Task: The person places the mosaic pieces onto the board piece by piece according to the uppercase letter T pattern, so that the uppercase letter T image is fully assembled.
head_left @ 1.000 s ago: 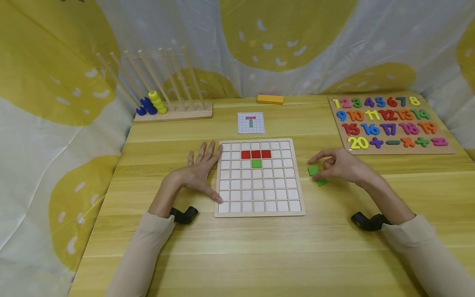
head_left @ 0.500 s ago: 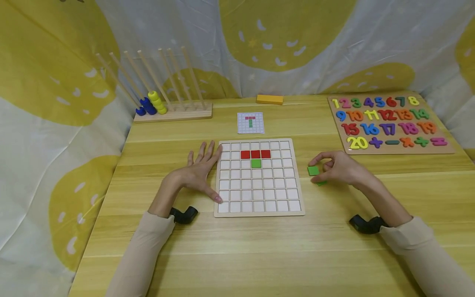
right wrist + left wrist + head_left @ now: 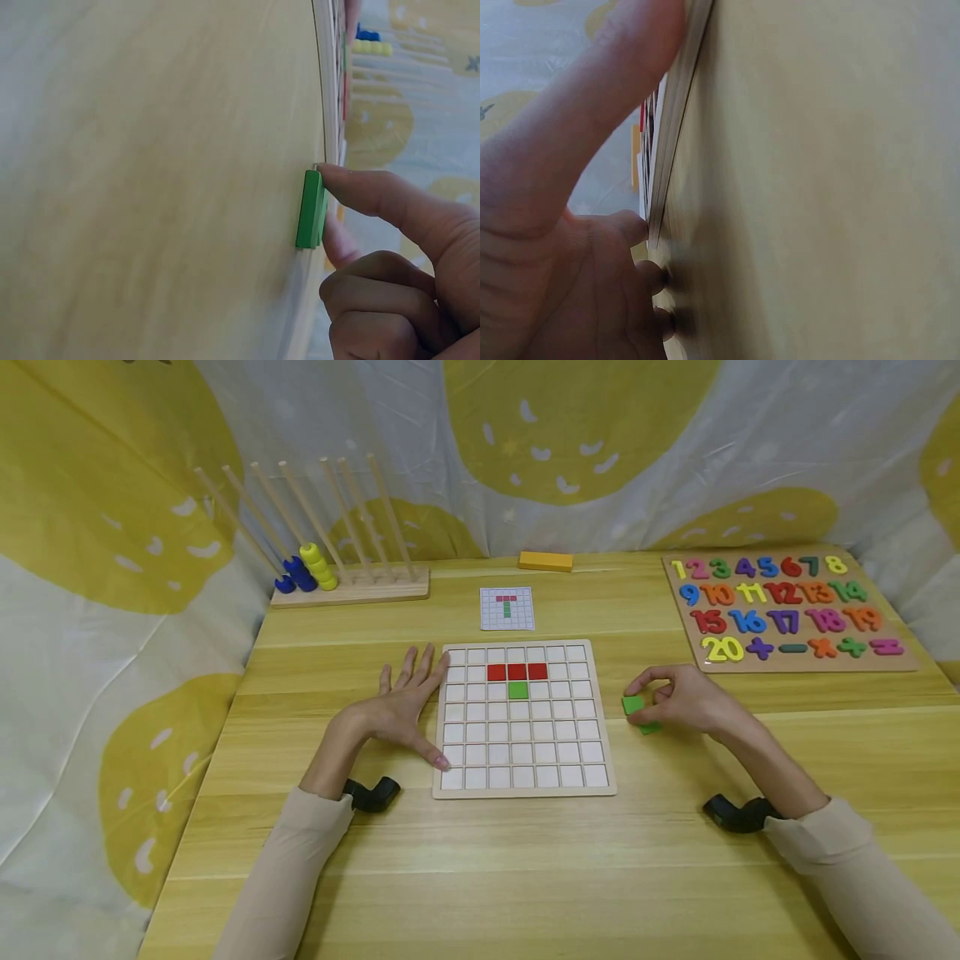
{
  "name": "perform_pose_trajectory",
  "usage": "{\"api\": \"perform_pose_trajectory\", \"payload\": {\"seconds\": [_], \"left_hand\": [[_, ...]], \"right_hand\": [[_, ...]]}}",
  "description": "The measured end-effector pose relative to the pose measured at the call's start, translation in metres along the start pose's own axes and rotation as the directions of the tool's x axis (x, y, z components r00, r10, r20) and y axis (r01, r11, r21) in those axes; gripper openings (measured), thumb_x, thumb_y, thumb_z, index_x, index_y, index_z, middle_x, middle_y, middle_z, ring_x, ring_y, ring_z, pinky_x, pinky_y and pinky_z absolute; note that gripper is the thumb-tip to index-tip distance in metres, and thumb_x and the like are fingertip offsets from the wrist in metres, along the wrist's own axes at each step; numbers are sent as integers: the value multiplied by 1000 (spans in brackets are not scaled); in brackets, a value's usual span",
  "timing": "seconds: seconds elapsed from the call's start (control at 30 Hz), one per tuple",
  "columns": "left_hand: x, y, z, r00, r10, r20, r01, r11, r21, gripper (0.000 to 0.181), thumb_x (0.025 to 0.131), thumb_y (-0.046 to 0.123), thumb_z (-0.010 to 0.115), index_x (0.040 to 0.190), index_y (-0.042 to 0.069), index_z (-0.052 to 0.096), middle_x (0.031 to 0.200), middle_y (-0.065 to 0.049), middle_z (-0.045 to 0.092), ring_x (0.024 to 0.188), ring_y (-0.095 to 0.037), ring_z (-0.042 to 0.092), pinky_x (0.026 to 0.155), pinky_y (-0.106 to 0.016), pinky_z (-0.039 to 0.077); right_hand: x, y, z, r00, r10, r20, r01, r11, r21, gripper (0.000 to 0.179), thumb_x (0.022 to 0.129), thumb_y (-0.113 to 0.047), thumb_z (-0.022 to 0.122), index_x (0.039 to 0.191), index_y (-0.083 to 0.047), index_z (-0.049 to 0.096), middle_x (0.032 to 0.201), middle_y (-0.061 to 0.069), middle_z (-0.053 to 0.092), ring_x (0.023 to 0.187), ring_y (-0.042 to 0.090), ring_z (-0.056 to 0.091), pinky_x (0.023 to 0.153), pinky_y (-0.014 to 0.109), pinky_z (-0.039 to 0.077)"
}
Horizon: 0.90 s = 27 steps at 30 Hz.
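Observation:
A wooden grid board with white squares lies mid-table. Three red tiles form a row on it, and one green tile sits under the middle one. My left hand rests along the board's left edge, fingers spread, thumb at the lower corner and index finger near the upper one. To the right of the board, my right hand pinches a loose green tile between thumb and index finger. Another green tile lies partly under that thumb. In the right wrist view, the thumb touches green tile edges.
Behind the board lies a pattern card with a red and green T. A peg stand with blue and yellow beads is at back left, an orange block at the back, and a number puzzle board at back right.
My right thumb and index finger have closed slightly around the loose green tile, and the right wrist has shifted a little left. The left hand and the board have not moved.

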State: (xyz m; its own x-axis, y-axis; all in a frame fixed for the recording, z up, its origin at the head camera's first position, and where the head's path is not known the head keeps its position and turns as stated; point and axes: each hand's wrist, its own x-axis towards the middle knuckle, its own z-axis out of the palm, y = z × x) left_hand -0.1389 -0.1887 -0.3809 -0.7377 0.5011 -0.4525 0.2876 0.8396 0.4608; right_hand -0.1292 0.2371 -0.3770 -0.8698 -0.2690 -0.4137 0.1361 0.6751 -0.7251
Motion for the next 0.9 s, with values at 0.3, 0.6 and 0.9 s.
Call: {"api": "perform_pose_trajectory", "payload": {"seconds": [0.3,0.6,0.9], "left_hand": [[0,-1,0,1000,4,-1,-4,1000,-10,160,62,57,96,164,15,-19,168,-15,-34,154,-38,-35,120,-71,-20],[0,-1,0,1000,6,-1,-6,1000,-9,159,62,57,96,165,14,-18,168,-15,-33,154,-38,-35,120,-71,-20],[0,0,0,1000,2,-2,-2,1000,-6,160,62,57,96,164,15,-19,168,-16,-33,154,-39,-34,120,-71,-20]], "right_hand": [[6,-4,-1,1000,23,-14,-24,1000,-20,40,86,-20,85,118,-2,68,59,-7,41,54,9,37,52,25,28],[13,-3,-4,1000,16,0,-16,1000,-4,43,87,-23,85,120,-2,67,61,-6,47,56,7,44,53,23,35],[12,2,-9,1000,4,6,-4,1000,-2,45,87,-22,84,123,-2,67,59,-8,41,55,8,40,54,24,32]]}}
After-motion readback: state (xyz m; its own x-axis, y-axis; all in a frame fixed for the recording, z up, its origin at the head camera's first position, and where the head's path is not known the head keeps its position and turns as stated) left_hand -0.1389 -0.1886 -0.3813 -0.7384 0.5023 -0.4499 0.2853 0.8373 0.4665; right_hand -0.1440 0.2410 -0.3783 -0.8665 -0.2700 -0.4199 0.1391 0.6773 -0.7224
